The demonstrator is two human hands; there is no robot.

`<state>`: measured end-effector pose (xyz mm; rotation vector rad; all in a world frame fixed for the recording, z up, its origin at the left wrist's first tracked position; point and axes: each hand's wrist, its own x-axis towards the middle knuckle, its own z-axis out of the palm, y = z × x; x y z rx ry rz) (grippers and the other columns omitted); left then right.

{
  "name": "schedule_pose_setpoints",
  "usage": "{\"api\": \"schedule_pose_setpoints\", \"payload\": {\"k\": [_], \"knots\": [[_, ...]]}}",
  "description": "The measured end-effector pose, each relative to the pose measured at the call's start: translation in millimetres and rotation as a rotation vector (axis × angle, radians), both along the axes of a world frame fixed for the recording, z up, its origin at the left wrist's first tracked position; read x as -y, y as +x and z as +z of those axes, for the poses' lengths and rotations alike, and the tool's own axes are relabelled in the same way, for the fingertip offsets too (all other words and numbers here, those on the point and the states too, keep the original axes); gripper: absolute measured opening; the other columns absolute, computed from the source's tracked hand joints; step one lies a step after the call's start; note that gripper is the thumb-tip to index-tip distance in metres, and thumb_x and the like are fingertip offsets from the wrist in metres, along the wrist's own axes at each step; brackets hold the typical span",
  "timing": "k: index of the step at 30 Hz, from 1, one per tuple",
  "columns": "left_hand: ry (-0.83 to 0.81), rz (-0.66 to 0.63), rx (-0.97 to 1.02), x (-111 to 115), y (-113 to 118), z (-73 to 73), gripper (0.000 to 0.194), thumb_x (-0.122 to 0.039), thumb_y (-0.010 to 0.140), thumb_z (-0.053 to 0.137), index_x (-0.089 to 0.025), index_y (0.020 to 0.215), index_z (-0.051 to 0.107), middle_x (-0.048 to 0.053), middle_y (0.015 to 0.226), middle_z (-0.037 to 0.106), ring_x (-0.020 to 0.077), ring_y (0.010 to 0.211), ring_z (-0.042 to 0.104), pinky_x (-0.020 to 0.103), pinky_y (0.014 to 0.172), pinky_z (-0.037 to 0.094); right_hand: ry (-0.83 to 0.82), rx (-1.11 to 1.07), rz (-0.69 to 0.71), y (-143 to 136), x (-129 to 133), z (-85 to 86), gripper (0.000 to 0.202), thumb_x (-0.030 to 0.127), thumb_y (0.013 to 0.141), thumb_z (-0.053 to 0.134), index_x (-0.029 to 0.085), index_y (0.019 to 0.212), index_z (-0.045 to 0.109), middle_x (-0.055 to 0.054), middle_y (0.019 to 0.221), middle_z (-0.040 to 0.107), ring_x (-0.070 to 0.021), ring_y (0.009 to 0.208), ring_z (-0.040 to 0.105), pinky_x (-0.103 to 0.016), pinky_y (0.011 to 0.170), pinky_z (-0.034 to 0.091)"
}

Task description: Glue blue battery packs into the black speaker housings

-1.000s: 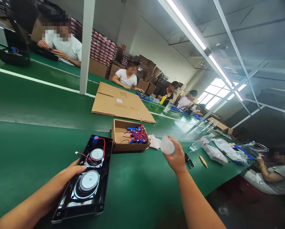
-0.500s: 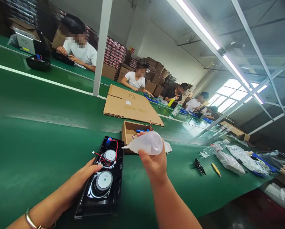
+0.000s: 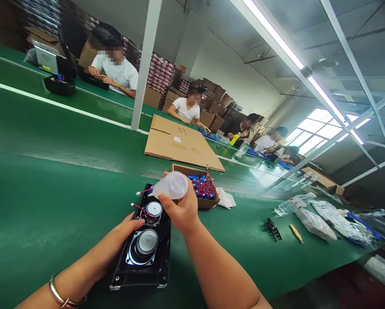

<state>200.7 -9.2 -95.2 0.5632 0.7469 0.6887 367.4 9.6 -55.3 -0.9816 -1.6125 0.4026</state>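
Note:
My left hand (image 3: 125, 234) grips the left edge of a black speaker box (image 3: 163, 257), its thumb resting by the upper of two round speaker drivers (image 3: 147, 241). Red and black wires with a white plug (image 3: 132, 205) stick out near that thumb. Wrapped in my right hand (image 3: 183, 212) is a translucent white squeeze bottle (image 3: 173, 184), tilted with its nozzle pointing left over the far end of the box. A blue cylindrical part (image 3: 150, 189) shows there, partly behind the bottle. Whether the nozzle touches anything I cannot tell.
A cardboard box (image 3: 210, 204) of blue cells with red wires stands behind my right hand, beside a white cloth (image 3: 226, 198). Flat cardboard (image 3: 186, 146) lies farther back. A hair claw (image 3: 273, 228), yellow tool (image 3: 296, 234) and water bottle (image 3: 294, 204) lie right. Several people sit across the bench.
My right hand has moved the bottle left, from in front of the cardboard box to over the speaker box's far end. The cells in the cardboard box now show. My left hand keeps its hold.

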Motion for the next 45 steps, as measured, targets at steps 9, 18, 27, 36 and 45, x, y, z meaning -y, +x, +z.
{"api": "schedule_pose_setpoints", "payload": {"k": [9, 18, 27, 36, 45], "knots": [[0.058, -0.023, -0.055, -1, -2, -13.8, 0.051, -0.034, 0.082, 0.064, -0.018, 0.128, 0.048, 0.011, 0.103, 0.07, 0.0265, 0.078, 0.069, 0.036, 0.069, 0.056, 0.063, 0.169, -0.122, -9, -21, 13.2, 0.047, 0.042, 0.078, 0.067, 0.019, 0.115, 0.053, -0.008, 0.111, 0.062, -0.0213, 0.1, 0.06, -0.033, 0.091, 0.049], [0.015, -0.012, -0.039, -1, -1, -4.5, 0.051, -0.028, 0.079, 0.066, -0.018, 0.126, 0.049, 0.01, 0.101, 0.071, 0.0248, 0.076, 0.069, 0.033, 0.068, 0.055, 0.062, 0.288, -0.08, -17, -26, 19.0, 0.041, 0.044, 0.081, 0.064, 0.02, 0.113, 0.054, -0.006, 0.105, 0.064, -0.0205, 0.094, 0.061, -0.029, 0.081, 0.051], [0.038, -0.023, -0.027, -1, -2, -7.4, 0.051, -0.03, 0.08, 0.065, -0.018, 0.127, 0.048, 0.011, 0.103, 0.07, 0.0269, 0.081, 0.069, 0.036, 0.073, 0.055, 0.07, 0.334, -0.083, -20, -25, 19.0, 0.04, 0.038, 0.081, 0.066, 0.021, 0.115, 0.053, -0.005, 0.109, 0.064, -0.0211, 0.1, 0.061, -0.03, 0.085, 0.051], [0.069, 0.014, -0.075, 1, 0, -5.7, 0.035, -0.03, 0.083, 0.062, -0.017, 0.114, 0.053, 0.009, 0.096, 0.071, 0.0225, 0.074, 0.068, 0.032, 0.069, 0.055, 0.048, 0.357, -0.054, -21, -23, 22.3, 0.041, 0.032, 0.079, 0.068, 0.02, 0.116, 0.053, -0.005, 0.11, 0.064, -0.0207, 0.1, 0.062, -0.029, 0.085, 0.052], [0.032, 0.01, -0.042, 1, -1, 1.3, 0.038, -0.028, 0.083, 0.06, -0.016, 0.118, 0.054, 0.01, 0.094, 0.072, 0.0246, 0.077, 0.069, 0.033, 0.071, 0.056, 0.069, 0.311, -0.022, -19, -20, 20.1, 0.039, 0.033, 0.08, 0.066, 0.019, 0.114, 0.054, -0.005, 0.108, 0.065, -0.02, 0.098, 0.062, -0.028, 0.087, 0.05]]}}
